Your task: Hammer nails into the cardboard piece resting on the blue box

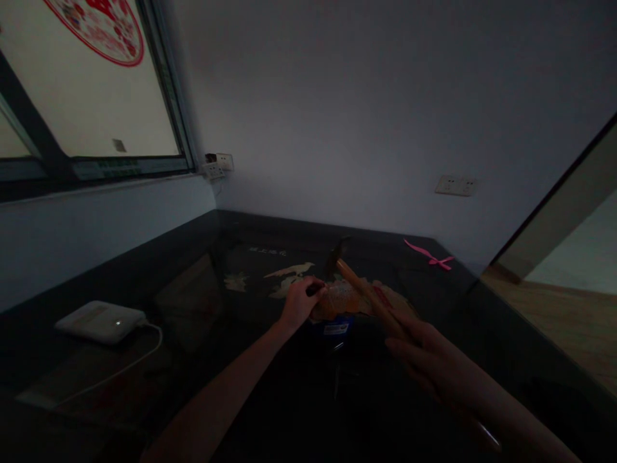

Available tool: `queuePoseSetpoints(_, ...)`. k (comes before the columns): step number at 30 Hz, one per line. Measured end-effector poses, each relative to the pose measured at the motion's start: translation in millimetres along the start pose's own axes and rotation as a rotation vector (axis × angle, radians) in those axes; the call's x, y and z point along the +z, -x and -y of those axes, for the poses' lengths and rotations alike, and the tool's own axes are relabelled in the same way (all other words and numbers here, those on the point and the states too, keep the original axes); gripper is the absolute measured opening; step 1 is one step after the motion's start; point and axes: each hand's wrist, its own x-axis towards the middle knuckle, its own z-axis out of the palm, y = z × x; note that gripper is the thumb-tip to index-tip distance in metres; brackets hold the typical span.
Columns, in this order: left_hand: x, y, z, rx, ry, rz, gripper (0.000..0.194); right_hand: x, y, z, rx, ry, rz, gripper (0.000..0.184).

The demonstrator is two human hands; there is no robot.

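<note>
My right hand [427,347] is wrapped round the wooden handle of a hammer [364,289]. The hammer's dark head is at the far end, over the back of an orange-brown, rough-edged piece [343,300], perhaps wood. At that piece's left end is my left hand [299,302], its thumb and fingers pinched together. Whatever they pinch is too small and dark to make out. Below the brown piece shows a blue object with a white label [336,329]. A red patch [382,297] lies beside the handle, partly covered by it.
The dark, glossy table [193,270] carries a printed pale flower pattern [236,281]. A white device [101,321] with a cable lies at the left. A pink ribbon [429,254] lies near the back right corner. Behind stands a wall with sockets [456,186].
</note>
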Motion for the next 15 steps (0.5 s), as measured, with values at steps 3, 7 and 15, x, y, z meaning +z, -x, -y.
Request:
queuePoseSetpoints(3,-0.9,0.0,-2.3,-0.016,-0.011,0.004,0.012,-0.3,-1.2,-2.0,0.015,0.031,0.026,0.064)
queuePoseSetpoints(7,-0.5,0.0,-2.4,-0.020,-0.017,0.000,0.011,-0.7,-0.9,-1.5,0.032,0.038,0.004,0.061)
queuePoseSetpoints(15,0.6,-1.2,-0.3,-0.047,0.027,-0.011,0.010,-0.8,0.1,0.2,0.024,0.025,0.046,0.063)
